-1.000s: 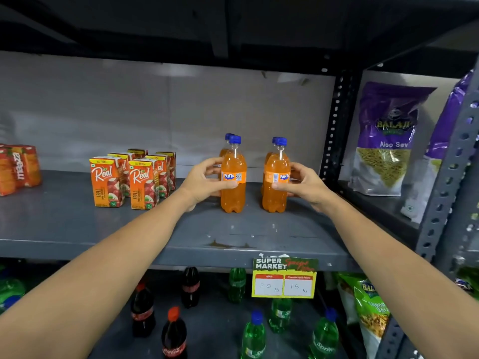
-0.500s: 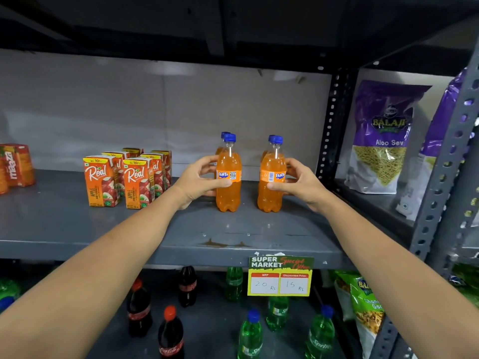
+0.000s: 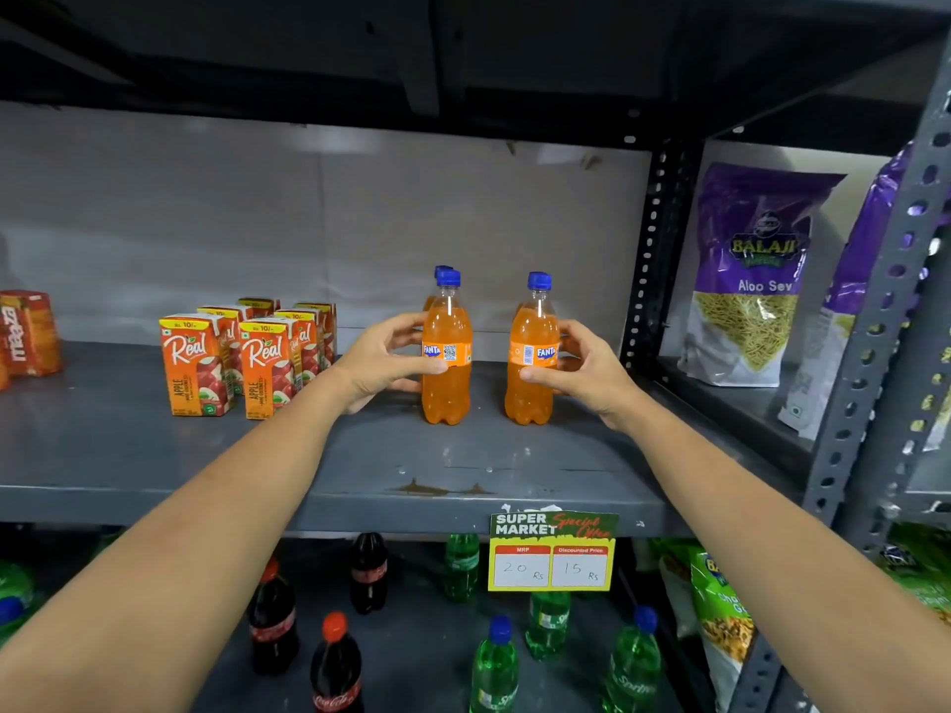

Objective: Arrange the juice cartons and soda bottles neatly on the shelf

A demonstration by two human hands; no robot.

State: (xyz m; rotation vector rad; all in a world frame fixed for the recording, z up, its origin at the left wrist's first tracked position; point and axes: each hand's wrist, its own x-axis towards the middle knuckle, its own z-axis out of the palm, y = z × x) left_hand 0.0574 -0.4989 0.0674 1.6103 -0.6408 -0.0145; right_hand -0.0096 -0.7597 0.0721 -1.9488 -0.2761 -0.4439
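The left hand (image 3: pixel 383 360) curls loosely around the left front Fanta bottle (image 3: pixel 446 352), thumb on its label; the right hand (image 3: pixel 581 370) likewise cups the right front Fanta bottle (image 3: pixel 531 355). Both smooth plastic bottles stand upright on the scuffed grey metal shelf (image 3: pixel 360 465), boxy Real apple juice cartons (image 3: pixel 242 360) leftward.

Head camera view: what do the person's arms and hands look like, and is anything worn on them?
Both arms are bare from the frame's lower corners to the wrists: no sleeves, gloves, watch or bracelet visible. The left hand and right hand show no rings on the fingers that can be seen. No markings or cables; the far sides of the hands are hidden.
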